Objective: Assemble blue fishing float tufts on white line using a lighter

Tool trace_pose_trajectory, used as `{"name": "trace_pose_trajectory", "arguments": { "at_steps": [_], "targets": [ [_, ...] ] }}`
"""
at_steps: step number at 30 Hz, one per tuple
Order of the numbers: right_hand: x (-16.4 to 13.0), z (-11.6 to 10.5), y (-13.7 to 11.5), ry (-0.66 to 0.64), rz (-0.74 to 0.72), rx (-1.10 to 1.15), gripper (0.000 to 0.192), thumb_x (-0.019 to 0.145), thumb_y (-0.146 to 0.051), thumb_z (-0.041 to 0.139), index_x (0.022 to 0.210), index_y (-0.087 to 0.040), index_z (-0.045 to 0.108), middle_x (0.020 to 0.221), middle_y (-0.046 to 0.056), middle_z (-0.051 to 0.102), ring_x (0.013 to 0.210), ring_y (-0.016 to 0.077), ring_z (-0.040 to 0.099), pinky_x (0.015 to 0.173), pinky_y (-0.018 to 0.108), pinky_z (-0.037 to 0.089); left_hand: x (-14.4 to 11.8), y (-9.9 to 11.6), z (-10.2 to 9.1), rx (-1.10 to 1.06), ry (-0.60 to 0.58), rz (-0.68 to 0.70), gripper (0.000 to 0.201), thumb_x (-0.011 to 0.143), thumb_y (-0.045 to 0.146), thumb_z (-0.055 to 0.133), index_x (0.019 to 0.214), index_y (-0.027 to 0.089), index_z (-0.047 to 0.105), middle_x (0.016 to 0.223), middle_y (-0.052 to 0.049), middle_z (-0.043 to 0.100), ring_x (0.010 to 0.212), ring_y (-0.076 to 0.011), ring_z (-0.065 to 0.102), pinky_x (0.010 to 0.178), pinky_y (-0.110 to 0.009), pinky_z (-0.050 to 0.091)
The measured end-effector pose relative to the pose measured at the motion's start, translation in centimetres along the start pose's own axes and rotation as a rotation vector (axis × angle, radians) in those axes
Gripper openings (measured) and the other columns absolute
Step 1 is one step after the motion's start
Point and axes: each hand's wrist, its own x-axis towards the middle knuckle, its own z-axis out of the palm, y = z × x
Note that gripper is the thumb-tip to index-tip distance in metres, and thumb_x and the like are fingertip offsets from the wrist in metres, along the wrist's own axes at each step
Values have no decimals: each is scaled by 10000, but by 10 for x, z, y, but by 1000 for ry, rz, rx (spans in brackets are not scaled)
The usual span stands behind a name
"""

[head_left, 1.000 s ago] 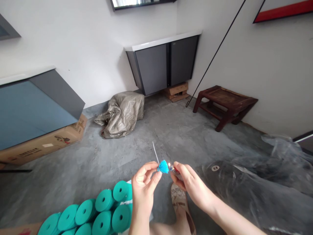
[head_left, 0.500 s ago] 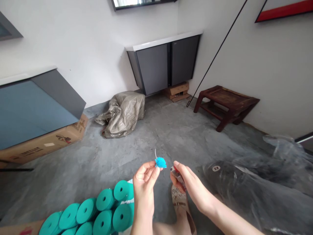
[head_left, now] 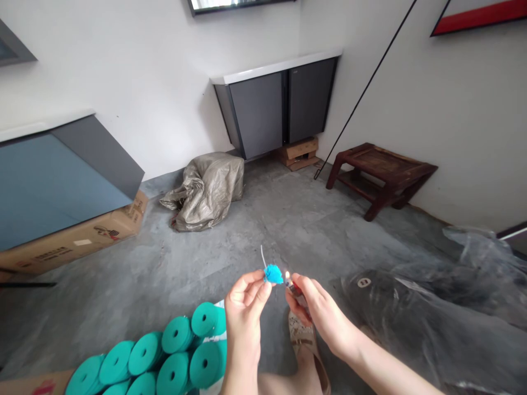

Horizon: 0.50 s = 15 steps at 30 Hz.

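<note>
The lighter [head_left: 295, 289] in the right hand [head_left: 317, 310] is lit again, its small flame now just beside the blue tuft [head_left: 273, 274]. The left hand [head_left: 246, 300] pinches that tuft between thumb and fingertips; a thin white strand, perhaps a tie, sticks up from it. Teal rolls [head_left: 173, 356] lie near left.

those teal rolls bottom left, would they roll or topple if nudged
The teal rolls look like flat round discs with centre holes, packed on edge against each other, so a loose one would probably roll. Leaning together, they likely prop each other up; pushing one may shift its neighbours. They look like wound tape or foam, so probably light, though that is unclear.
</note>
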Motion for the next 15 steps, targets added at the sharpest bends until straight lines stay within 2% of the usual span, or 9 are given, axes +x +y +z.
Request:
{"name": "trace_pose_trajectory", "arguments": {
  "at_steps": [15],
  "targets": [
    [-3,1,-4,5,3,11,380,800,-482,312,551,-236,167,417,-66,226,442,97,239,476,256,245,-1,2,2,-21,21,-18,264,574,308,789,754,157,667,733,-28,724,777,-150,672,729,-182,497]
  ]
}}
